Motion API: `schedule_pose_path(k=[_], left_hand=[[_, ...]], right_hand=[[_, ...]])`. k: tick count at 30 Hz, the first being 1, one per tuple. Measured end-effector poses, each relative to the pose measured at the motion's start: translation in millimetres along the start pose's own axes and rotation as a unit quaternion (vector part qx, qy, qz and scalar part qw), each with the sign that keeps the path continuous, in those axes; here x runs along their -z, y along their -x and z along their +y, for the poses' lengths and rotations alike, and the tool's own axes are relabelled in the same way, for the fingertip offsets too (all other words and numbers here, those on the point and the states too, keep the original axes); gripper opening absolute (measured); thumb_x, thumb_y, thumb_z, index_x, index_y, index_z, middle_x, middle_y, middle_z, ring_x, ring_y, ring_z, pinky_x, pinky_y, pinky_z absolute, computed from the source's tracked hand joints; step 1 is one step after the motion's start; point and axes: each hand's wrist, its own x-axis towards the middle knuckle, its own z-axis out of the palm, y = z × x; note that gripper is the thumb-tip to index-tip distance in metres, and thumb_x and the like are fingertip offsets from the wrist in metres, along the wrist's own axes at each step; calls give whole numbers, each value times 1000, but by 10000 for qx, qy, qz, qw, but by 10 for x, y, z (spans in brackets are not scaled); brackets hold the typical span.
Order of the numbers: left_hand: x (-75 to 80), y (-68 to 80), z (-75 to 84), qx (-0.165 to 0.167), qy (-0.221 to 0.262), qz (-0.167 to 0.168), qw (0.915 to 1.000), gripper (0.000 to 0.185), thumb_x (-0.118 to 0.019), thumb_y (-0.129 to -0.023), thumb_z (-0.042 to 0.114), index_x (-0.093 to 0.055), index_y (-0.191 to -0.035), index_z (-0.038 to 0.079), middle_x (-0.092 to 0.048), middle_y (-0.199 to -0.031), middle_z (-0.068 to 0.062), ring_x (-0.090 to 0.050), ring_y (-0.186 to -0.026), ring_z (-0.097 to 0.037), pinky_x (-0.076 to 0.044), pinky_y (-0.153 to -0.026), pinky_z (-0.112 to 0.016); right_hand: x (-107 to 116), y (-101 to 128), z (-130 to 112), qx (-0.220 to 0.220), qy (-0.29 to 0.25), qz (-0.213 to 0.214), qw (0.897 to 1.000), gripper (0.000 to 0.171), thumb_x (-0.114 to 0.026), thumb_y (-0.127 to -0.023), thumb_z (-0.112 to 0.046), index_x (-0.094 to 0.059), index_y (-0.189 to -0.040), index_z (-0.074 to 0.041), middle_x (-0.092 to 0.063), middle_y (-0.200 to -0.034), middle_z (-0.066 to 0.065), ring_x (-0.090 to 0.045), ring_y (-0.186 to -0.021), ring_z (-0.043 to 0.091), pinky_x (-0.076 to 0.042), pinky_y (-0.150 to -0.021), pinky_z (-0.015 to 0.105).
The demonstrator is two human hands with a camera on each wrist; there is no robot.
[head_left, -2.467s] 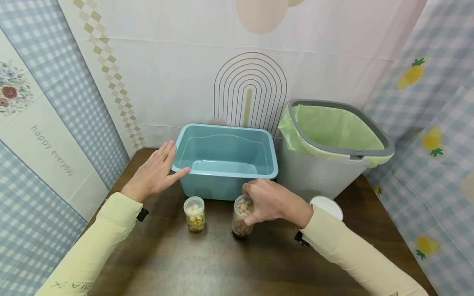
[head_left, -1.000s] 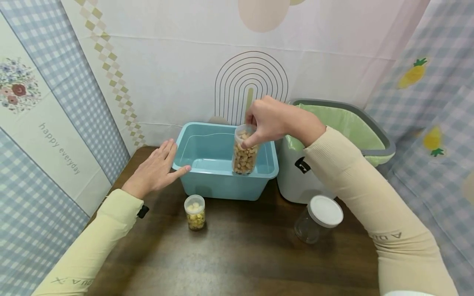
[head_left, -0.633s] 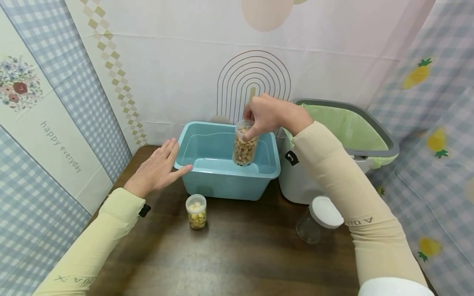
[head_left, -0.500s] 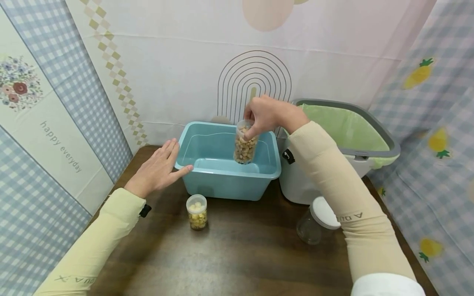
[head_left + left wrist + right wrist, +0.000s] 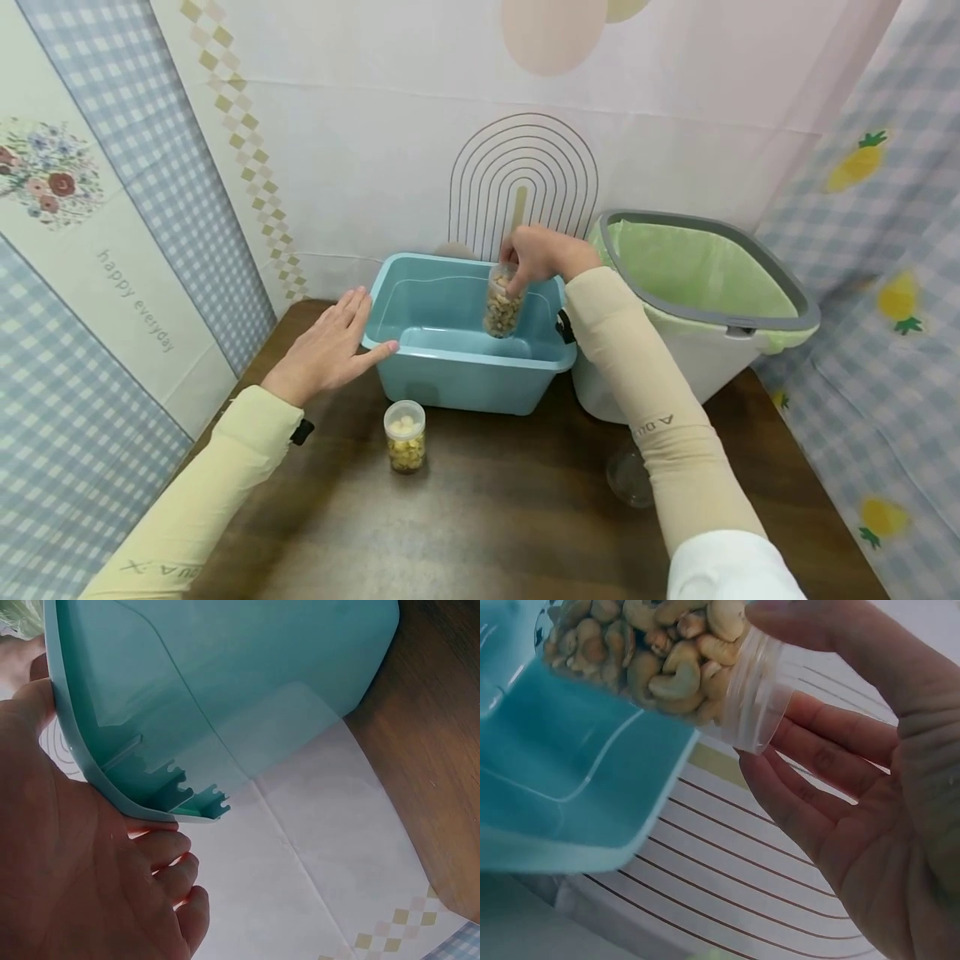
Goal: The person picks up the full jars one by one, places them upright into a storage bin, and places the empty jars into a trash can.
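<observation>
My right hand point(image 5: 542, 255) grips the rim of an open clear jar of cashews point(image 5: 502, 304) and holds it upright inside the light blue plastic bin point(image 5: 420, 344), near the bin's back right. The right wrist view shows the cashew jar point(image 5: 667, 671) pinched at its threaded neck between thumb and fingers point(image 5: 817, 761), above the bin point(image 5: 577, 795). My left hand point(image 5: 327, 350) rests flat with straight fingers against the bin's left rim. From the left wrist view, the palm and fingers point(image 5: 169, 874) press the bin's outer corner point(image 5: 150, 787).
A small open jar of yellow pieces point(image 5: 405, 435) stands on the dark wooden table point(image 5: 487, 533) in front of the bin. A grey-rimmed white trash can with a green liner point(image 5: 697, 292) stands right of the bin. A clear jar point(image 5: 628, 479) is mostly hidden behind my right forearm.
My right hand lifted the cashew jar from the table, carried it over the blue bin and lowered it inside. My right forearm now hides the white-lidded jar. The left hand stayed put.
</observation>
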Motion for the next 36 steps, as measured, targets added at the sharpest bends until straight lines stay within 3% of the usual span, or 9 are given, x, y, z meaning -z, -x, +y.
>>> schedule_pose_path(k=[7,15,29,36], left_hand=[[4,11,-8,-19,-15,27,10000,100,-39,-107,67,-7,-167,-6,-2,-177,-24,-4,-166,-41,-9,-135,-58],[-1,-30,30,93,6,30,10000,100,-40,-107,68,-7,-168,-5,-1,-178,-23,-3,-166,-40,-9,-135,-58],[-6,-35,44,134,24,29,9999,100,-40,-107,67,-6,-167,-5,-1,-178,-23,-4,-166,-40,-10,-135,-59],[9,-18,63,132,74,54,9999,100,-42,-107,66,-8,-167,-6,-2,-178,-23,-4,-167,-39,-10,-135,-59]], right_hand=[[-202,-157,104,-270,-288,-167,9991,52,-86,-86,-21,-69,-131,-4,-67,-126,14,-58,-108,28,-55,-96,44],[-401,-326,269,-430,-356,-342,9979,57,-86,-87,-22,-66,-136,-3,-66,-128,14,-59,-110,28,-57,-96,44],[-623,-458,348,-244,-118,-532,9982,55,-85,-89,-25,-68,-137,-7,-67,-129,13,-61,-105,25,-57,-89,40],[-692,-453,331,-322,-115,-606,9976,59,-83,-91,-26,-64,-143,-7,-63,-143,15,-63,-116,28,-58,-98,46]])
